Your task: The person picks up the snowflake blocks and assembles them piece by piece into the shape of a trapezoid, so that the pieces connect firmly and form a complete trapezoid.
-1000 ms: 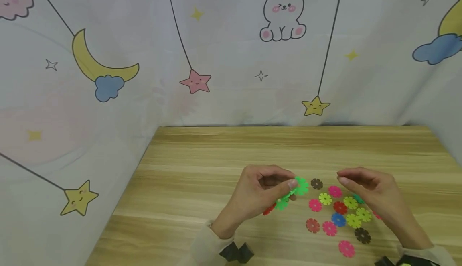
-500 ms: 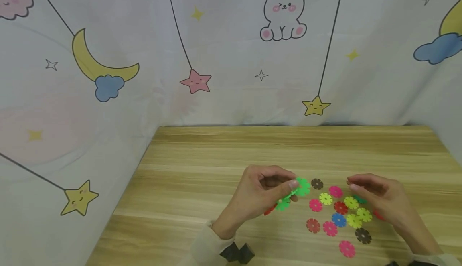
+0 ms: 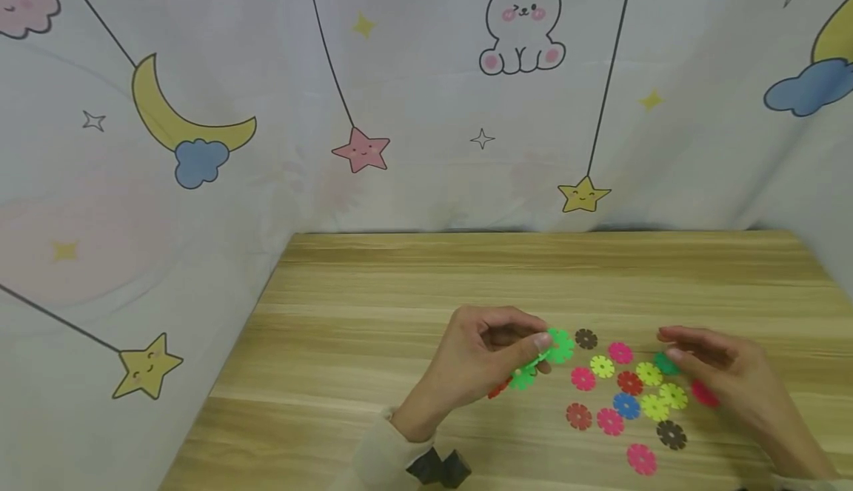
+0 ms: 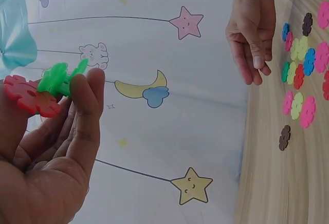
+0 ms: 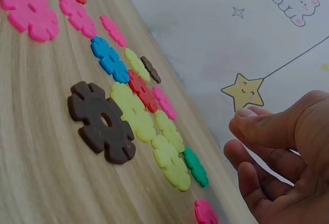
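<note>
My left hand [image 3: 485, 358] pinches a cluster of joined plastic snowflake discs between thumb and fingers. Bright green discs [image 3: 560, 346] stick out past the fingertips, and a red disc [image 4: 31, 96] is joined to them in the left wrist view. The palm hides part of the cluster. Over the right side of the loose discs hovers my right hand [image 3: 733, 372], its fingers loosely bent and nothing between them. Closest to it lie a dark green disc [image 3: 665, 363] and a pink disc [image 3: 704, 393], both on the table.
Loose discs spread over the wooden table [image 3: 373, 276] between and below the hands: several yellow [image 3: 654, 407] and pink ones, a blue one [image 3: 626, 406], red ones, and brown ones [image 3: 671, 435]. A printed cloth [image 3: 426, 91] hangs behind the table and along its sides.
My right hand has drawn away to the right and slightly toward me, uncovering the dark green and pink discs. The left hand keeps its hold, almost still.
</note>
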Tool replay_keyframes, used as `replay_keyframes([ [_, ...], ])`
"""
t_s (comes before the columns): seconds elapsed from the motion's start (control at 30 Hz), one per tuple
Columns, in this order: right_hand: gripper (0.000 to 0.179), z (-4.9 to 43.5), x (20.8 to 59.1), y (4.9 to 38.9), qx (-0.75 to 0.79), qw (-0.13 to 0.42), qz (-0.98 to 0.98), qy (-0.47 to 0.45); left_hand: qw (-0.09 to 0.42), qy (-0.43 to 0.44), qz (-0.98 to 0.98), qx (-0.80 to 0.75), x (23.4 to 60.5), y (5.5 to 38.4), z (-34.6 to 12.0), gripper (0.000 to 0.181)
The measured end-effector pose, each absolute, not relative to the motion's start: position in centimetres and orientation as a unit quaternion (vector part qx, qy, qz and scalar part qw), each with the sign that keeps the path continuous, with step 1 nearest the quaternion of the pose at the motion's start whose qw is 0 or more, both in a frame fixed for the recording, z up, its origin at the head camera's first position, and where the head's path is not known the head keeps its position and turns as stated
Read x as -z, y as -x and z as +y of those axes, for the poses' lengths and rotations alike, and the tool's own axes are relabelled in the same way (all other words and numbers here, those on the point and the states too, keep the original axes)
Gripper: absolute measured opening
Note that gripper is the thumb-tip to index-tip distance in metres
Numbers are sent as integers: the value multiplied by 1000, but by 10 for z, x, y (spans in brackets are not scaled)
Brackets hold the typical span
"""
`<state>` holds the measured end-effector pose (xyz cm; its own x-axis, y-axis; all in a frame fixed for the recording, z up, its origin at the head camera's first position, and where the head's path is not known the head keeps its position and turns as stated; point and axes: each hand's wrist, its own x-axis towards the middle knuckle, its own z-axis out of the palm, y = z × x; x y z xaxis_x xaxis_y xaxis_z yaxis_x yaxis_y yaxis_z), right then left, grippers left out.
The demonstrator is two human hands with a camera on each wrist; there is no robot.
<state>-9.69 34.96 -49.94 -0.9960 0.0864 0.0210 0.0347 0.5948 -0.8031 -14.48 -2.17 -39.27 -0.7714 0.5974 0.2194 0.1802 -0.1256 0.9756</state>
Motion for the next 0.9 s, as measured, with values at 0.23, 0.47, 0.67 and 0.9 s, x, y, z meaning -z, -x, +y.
replay_keyframes([
  [0.23, 41, 358, 508, 94, -439, 38, -897, 23, 156, -294, 647, -686, 392, 144, -21, 18],
  [0.47, 40, 364, 518, 93, -409, 41, -911, 33, 151, -301, 643, -688, 393, 145, -21, 18],
  [0.67, 38, 365, 521, 93, -393, 49, -918, 24, 150, -306, 639, -690, 394, 145, -21, 18],
  [0.9, 36, 363, 523, 96, -379, 58, -923, -5, 157, -303, 640, -689, 395, 145, -21, 18],
])
